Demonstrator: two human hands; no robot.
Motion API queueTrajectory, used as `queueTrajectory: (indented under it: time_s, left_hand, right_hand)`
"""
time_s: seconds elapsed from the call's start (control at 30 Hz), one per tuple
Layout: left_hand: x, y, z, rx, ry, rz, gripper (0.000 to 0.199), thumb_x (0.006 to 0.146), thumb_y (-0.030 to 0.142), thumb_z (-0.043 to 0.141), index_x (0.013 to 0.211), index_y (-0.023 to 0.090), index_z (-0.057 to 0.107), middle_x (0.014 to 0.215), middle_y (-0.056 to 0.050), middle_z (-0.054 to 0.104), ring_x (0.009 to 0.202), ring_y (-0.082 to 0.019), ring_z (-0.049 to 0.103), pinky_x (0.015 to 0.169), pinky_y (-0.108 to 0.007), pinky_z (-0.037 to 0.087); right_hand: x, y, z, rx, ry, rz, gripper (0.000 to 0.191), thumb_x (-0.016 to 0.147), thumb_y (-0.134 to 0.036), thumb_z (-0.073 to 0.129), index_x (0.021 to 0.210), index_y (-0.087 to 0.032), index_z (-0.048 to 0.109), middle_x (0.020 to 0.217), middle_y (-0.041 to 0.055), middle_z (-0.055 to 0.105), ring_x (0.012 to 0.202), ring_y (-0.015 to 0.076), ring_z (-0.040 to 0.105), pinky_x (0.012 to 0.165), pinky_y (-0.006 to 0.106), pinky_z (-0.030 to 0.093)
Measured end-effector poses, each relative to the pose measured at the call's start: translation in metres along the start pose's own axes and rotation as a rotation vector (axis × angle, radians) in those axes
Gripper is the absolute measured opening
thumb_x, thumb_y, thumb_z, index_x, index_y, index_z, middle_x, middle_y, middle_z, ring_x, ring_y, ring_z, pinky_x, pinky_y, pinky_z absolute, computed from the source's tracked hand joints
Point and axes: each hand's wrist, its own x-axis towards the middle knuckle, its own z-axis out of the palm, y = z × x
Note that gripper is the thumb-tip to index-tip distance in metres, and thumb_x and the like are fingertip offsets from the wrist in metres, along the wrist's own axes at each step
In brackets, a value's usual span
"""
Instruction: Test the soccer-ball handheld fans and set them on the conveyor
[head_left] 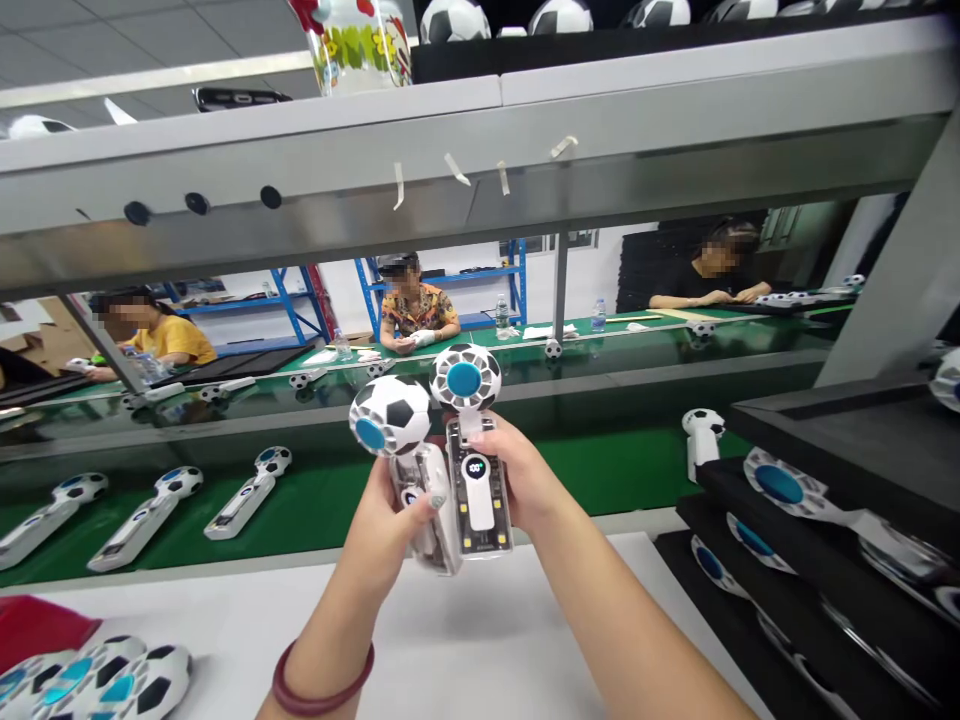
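Held up over the front edge of the white tabletop, two handheld fans with football-patterned heads stand side by side. My left hand is closed round the handle of the left fan, whose head tilts to the left. Around the clear handle of the right fan my right hand is closed, its thumb near the neck. That handle faces me, with a small lit display reading about 100. The two handles touch or nearly touch. A dark red band is on my left wrist.
Several fans, among them one fan, lie on the green conveyor belt. Black foam trays with fans are stacked at right. Fan heads lie at lower left by a red object. A shelf crosses overhead. Three people sit opposite.
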Motion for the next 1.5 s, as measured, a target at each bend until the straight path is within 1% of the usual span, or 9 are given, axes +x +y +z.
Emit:
queueTrajectory:
  time_s: [0.1,0.23,0.4,0.6,0.77,0.9,0.97,1.17,1.5]
  left_hand:
    - [0.004,0.001,-0.003,-0.051,0.046,-0.15,0.061,0.055,0.035,0.079,0.107,0.022,0.05,0.095,-0.005,0.063,0.089,-0.023,0.06,0.077,-0.031,0.048]
    - [0.009,-0.002,-0.004,-0.234,0.113,-0.302,0.055,0.061,0.055,0.068,0.099,0.016,0.057,0.085,-0.007,0.066,0.077,-0.022,0.062,0.067,-0.029,0.05]
    - [0.008,-0.023,-0.006,-0.102,0.232,-0.3,0.059,0.06,0.07,0.054,0.077,0.014,0.061,0.06,-0.006,0.063,0.053,-0.02,0.058,0.05,-0.029,0.046]
    - [-0.01,-0.075,-0.01,0.316,0.287,-0.042,0.056,0.069,0.064,0.052,0.097,0.015,0.057,0.095,-0.01,0.063,0.094,-0.027,0.056,0.081,-0.035,0.042]
    - [-0.031,-0.1,-0.016,0.11,0.145,-0.127,0.065,0.064,0.046,0.07,0.117,0.019,0.045,0.122,-0.01,0.051,0.116,-0.026,0.044,0.098,-0.034,0.032]
    - [-0.041,-0.1,-0.021,-0.192,0.069,-0.482,0.069,0.068,0.044,0.067,0.126,0.024,0.035,0.104,-0.009,0.06,0.093,-0.028,0.058,0.079,-0.039,0.045]
    - [-0.042,-0.097,-0.023,-0.276,0.027,-0.566,0.072,0.07,0.041,0.066,0.129,0.026,0.028,0.095,-0.008,0.062,0.079,-0.026,0.062,0.069,-0.038,0.047]
    - [-0.04,-0.088,-0.025,-0.285,-0.052,-0.56,0.072,0.064,0.024,0.069,0.126,0.025,0.032,0.105,-0.009,0.06,0.094,-0.028,0.058,0.077,-0.037,0.046]
    - [-0.042,-0.078,-0.02,-0.208,-0.04,-0.617,0.066,0.067,0.022,0.064,0.124,0.028,0.032,0.106,-0.008,0.059,0.093,-0.03,0.06,0.073,-0.04,0.048]
  right_hand:
    - [0.004,0.007,-0.005,-0.009,0.019,0.044,0.039,0.059,-0.035,0.071,0.089,-0.013,0.058,0.071,0.0026,0.064,0.064,0.015,0.06,0.06,0.025,0.049]
    - [0.01,0.011,-0.018,0.045,0.051,0.099,0.045,0.056,-0.046,0.074,0.083,-0.014,0.057,0.073,0.0027,0.062,0.068,0.0172,0.062,0.065,0.03,0.051]
    - [0.011,0.021,-0.031,-0.12,0.174,0.083,0.05,0.057,-0.057,0.069,0.081,-0.014,0.058,0.068,0.0031,0.061,0.06,0.016,0.06,0.053,0.024,0.047]
    - [-0.011,0.061,-0.063,-0.381,0.133,-0.16,0.049,0.059,-0.055,0.068,0.084,-0.014,0.058,0.074,0.0049,0.063,0.064,0.0177,0.059,0.062,0.029,0.048]
    - [-0.033,0.096,-0.098,-0.347,0.144,-0.041,0.052,0.059,-0.048,0.073,0.098,-0.02,0.052,0.103,0.0069,0.061,0.087,0.0208,0.059,0.077,0.033,0.047]
    - [-0.041,0.109,-0.102,-0.234,0.157,0.18,0.054,0.064,-0.049,0.07,0.103,-0.021,0.044,0.089,0.0046,0.063,0.072,0.0194,0.061,0.066,0.036,0.049]
    - [-0.043,0.11,-0.099,-0.129,0.176,0.23,0.055,0.066,-0.051,0.067,0.104,-0.021,0.041,0.08,0.0028,0.063,0.066,0.019,0.061,0.063,0.037,0.049]
    - [-0.046,0.104,-0.096,0.002,0.072,0.298,0.064,0.06,-0.018,0.073,0.113,-0.022,0.037,0.095,0.0025,0.062,0.084,0.0188,0.061,0.08,0.037,0.045]
    - [-0.047,0.096,-0.09,-0.056,0.047,0.329,0.06,0.063,-0.017,0.067,0.117,-0.022,0.039,0.098,0.0045,0.061,0.089,0.0221,0.061,0.081,0.039,0.045]
